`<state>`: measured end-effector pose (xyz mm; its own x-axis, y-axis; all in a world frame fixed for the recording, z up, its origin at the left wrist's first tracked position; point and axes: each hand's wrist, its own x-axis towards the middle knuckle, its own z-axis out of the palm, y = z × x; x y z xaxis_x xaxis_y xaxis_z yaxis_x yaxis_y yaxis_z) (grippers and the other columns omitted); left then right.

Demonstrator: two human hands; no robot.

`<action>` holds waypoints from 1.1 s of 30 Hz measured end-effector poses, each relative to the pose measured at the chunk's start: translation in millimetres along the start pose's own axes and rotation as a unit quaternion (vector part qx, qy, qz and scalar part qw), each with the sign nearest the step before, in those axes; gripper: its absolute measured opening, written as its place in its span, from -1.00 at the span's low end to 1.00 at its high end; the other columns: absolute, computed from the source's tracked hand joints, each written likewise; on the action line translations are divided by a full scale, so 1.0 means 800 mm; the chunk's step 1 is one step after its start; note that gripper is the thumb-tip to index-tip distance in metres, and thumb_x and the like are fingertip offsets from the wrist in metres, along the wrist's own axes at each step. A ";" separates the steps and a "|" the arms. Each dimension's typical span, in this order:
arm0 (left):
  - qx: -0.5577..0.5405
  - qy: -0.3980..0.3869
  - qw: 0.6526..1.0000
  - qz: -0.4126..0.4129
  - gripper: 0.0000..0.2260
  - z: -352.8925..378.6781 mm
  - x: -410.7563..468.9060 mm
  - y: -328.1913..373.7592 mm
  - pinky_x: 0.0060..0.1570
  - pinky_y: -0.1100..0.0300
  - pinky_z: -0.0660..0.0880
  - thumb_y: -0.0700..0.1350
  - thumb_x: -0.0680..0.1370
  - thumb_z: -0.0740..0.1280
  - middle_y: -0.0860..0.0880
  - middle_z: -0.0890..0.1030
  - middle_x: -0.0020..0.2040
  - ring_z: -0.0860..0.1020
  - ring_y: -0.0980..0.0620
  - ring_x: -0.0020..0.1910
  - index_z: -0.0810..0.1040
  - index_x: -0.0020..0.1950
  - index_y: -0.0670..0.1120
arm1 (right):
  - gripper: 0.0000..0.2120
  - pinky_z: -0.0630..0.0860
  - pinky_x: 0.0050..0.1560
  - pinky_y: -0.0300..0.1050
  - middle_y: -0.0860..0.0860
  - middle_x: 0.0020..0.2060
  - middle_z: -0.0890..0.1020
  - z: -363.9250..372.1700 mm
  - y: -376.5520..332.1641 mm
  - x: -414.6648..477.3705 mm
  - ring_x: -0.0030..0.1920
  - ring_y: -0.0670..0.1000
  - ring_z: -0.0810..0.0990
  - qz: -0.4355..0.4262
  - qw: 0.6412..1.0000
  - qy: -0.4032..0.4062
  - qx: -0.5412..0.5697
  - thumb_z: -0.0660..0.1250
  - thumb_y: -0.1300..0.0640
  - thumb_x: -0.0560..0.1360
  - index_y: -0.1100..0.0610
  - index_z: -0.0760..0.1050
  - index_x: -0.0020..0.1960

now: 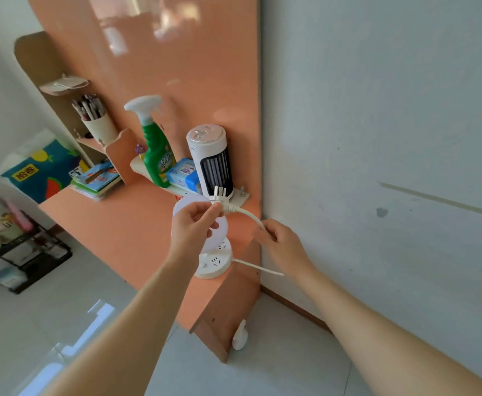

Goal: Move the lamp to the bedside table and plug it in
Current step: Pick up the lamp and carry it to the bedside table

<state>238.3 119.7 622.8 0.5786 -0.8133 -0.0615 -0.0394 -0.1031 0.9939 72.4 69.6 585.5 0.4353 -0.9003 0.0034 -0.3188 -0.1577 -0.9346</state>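
My left hand (pixel 195 224) pinches a white three-pin plug (pixel 219 197), pins pointing up, above the orange desk (pixel 125 224). Its white cable (pixel 251 217) curves right into my right hand (pixel 279 241), which grips it. Under my left hand sits a white lamp with a flat ring head (pixel 221 227) on a round base carrying sockets (pixel 214 262); the hand hides much of the ring. A second white cord (pixel 259 268) runs right from the base.
On a small shelf behind stand a white cylindrical tower appliance (pixel 211 161), a green spray bottle (pixel 155 147) and a blue tissue pack (pixel 184 174). Books (pixel 96 178) and a pen cup (pixel 98 124) lie left. A black rack (pixel 19 261) stands far left. White wall (pixel 377 138) right.
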 end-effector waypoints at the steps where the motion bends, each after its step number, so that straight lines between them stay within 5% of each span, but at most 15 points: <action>1: 0.017 0.012 1.000 0.015 -0.88 -0.010 0.006 0.001 -0.32 0.28 0.42 -0.04 0.48 0.38 0.11 0.60 -0.36 0.48 0.22 -0.43 0.63 -0.19 -0.08 | -0.74 0.28 -0.39 -0.32 -0.15 -0.48 0.38 0.009 -0.006 0.007 -0.46 -0.18 0.32 -0.007 1.000 0.000 0.005 0.23 -0.04 0.50 0.02 0.40 -0.33; 5: 0.058 0.040 0.997 0.043 -0.86 -0.044 0.031 0.003 -0.37 0.34 0.34 -0.02 0.47 0.38 0.19 0.52 -0.46 0.41 0.29 -0.47 0.60 -0.29 0.04 | -0.65 0.27 -0.35 -0.28 -0.03 -0.41 0.37 0.047 -0.029 0.030 -0.41 -0.15 0.30 -0.027 0.999 0.014 0.010 0.16 -0.01 0.54 0.29 0.40 -0.19; 9: 0.069 0.048 0.996 0.041 -0.85 -0.072 0.054 -0.007 -0.32 0.28 0.35 -0.06 0.47 0.39 0.12 0.53 -0.38 0.42 0.27 -0.44 0.61 -0.30 -0.01 | -0.64 0.43 -0.10 0.07 0.27 -0.26 0.51 0.079 -0.038 0.051 -0.22 0.18 0.45 -0.025 1.000 0.015 0.007 0.13 0.06 0.55 0.41 0.42 -0.07; 12: 0.075 0.061 0.995 0.023 -0.86 -0.084 0.070 -0.019 -0.27 0.23 0.39 -0.08 0.48 0.38 0.01 0.57 -0.30 0.46 0.12 -0.31 0.60 -0.25 -0.08 | -0.65 0.34 -0.18 0.06 0.14 -0.36 0.38 0.096 -0.038 0.064 -0.25 0.11 0.36 -0.024 0.999 0.028 -0.015 0.15 0.11 0.55 0.34 0.31 -0.30; 15: 0.087 0.063 0.994 -0.024 -0.89 -0.090 0.084 -0.033 -0.27 0.21 0.38 -0.08 0.50 0.35 -0.06 0.56 -0.16 0.47 0.00 -0.19 0.57 -0.11 -0.12 | -0.64 0.32 -0.17 0.03 0.10 -0.33 0.35 0.111 -0.037 0.078 -0.21 0.07 0.35 -0.025 0.999 0.035 -0.020 0.15 0.15 0.55 0.35 0.29 -0.34; 19: 0.098 0.042 0.988 -0.113 -0.64 -0.095 0.094 -0.046 -0.15 0.13 0.40 0.00 0.50 0.33 -0.09 0.50 0.14 0.48 -0.04 0.00 0.42 0.25 -0.11 | -0.65 0.25 -0.23 -0.06 0.16 -0.33 0.34 0.125 -0.035 0.092 -0.26 0.06 0.33 -0.033 0.999 0.039 -0.002 0.17 0.22 0.54 0.41 0.29 -0.35; 22: 0.062 0.006 0.986 -0.154 -0.58 -0.091 0.094 -0.046 -0.03 0.07 0.41 0.05 0.52 0.29 -0.03 0.47 0.20 0.46 -0.03 0.07 0.38 0.33 -0.06 | -0.67 0.24 -0.27 -0.18 0.12 -0.30 0.35 0.129 -0.032 0.096 -0.24 0.04 0.33 -0.010 0.999 0.035 0.028 0.19 0.18 0.53 0.38 0.30 -0.32; 27: 0.027 -0.014 0.986 -0.161 -0.84 -0.091 0.094 -0.045 -0.08 0.09 0.47 -0.02 0.51 0.31 0.01 0.53 0.06 0.50 0.08 -0.08 0.51 0.09 0.06 | -0.69 0.26 -0.23 -0.10 0.08 -0.29 0.34 0.129 -0.025 0.097 -0.25 0.01 0.32 0.028 0.998 0.015 0.054 0.30 0.08 0.47 0.25 0.29 -0.29; 33: 0.009 -0.014 0.990 -0.139 -0.85 -0.083 0.088 -0.040 -0.11 0.08 0.44 -0.06 0.45 0.38 0.04 0.56 0.00 0.50 0.10 -0.09 0.56 0.02 0.07 | -0.67 0.23 -0.30 -0.19 -0.04 -0.37 0.32 0.122 -0.028 0.076 -0.33 -0.06 0.31 0.085 0.986 0.033 0.136 0.34 0.09 0.45 0.10 0.25 -0.37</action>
<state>334.3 103.7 593.2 0.5458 -0.7682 -0.3347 0.1034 -0.3347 0.9366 188.6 57.8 571.5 0.3355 -0.9305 -0.1469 -0.1403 0.1048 -0.9846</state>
